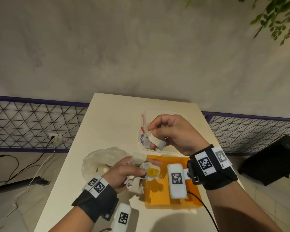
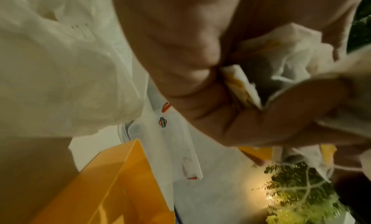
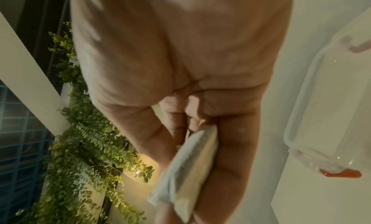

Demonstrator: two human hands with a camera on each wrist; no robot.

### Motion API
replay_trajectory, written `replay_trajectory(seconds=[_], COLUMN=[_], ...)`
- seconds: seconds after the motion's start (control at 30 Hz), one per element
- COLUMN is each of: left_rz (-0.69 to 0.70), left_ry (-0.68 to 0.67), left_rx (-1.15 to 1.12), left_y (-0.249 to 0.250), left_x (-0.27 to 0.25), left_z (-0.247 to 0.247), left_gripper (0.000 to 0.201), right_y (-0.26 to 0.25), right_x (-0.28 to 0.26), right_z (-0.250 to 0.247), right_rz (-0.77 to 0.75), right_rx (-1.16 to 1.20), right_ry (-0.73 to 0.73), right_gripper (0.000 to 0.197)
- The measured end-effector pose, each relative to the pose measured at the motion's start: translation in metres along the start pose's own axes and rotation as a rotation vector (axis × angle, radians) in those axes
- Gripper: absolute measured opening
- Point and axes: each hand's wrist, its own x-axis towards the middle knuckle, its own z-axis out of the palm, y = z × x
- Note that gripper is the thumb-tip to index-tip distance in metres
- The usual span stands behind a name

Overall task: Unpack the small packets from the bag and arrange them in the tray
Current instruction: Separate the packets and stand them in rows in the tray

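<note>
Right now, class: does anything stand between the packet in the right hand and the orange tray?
Nothing visible. The right hand pinches a white packet above the clear container; the orange tray lies open just nearer.

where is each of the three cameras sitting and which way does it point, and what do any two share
Head: worn on the head, looking forward and down at the table; both forearms, left hand and right hand show.
Left wrist: looks along the left hand at a bunch of small packets gripped in its fingers; palm shows.
Right wrist: looks along the right hand at one packet pinched in its fingers; palm shows.
Shared: head and left wrist both see the orange tray and the clear container.
</note>
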Motion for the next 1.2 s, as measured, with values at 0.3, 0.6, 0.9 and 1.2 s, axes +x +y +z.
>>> replay_trajectory(seconds=[0.3, 0.6, 0.9, 1.2], left_rz=[0.0, 0.025, -0.024, -0.016], left_ry=[0.172, 0.254, 0.31, 0.333], left_rx=[-0.148, 0.03, 0.177, 0.151], left_y=[-0.004, -0.001, -0.001, -0.006], left_x=[-0.011, -0.016, -0.02, -0.021], left_z=[-0.008, 0.001, -0.001, 0.0], left_gripper=[0.072, 0.045, 0.02, 0.021], right_y=[0.06, 0.093, 0.09, 0.108], right_x=[0.001, -0.014, -0.015, -0.011], right_z=[-0.015, 0.007, 0.005, 0.009], right_rz=[-0.038, -0.01, -0.036, -0.13], right_rx=[-0.412, -0.32, -0.661, -0.735], right_ry=[0.396, 0.262, 0.024, 0.033], right_gripper=[0.015, 0.012, 0.018, 0.012])
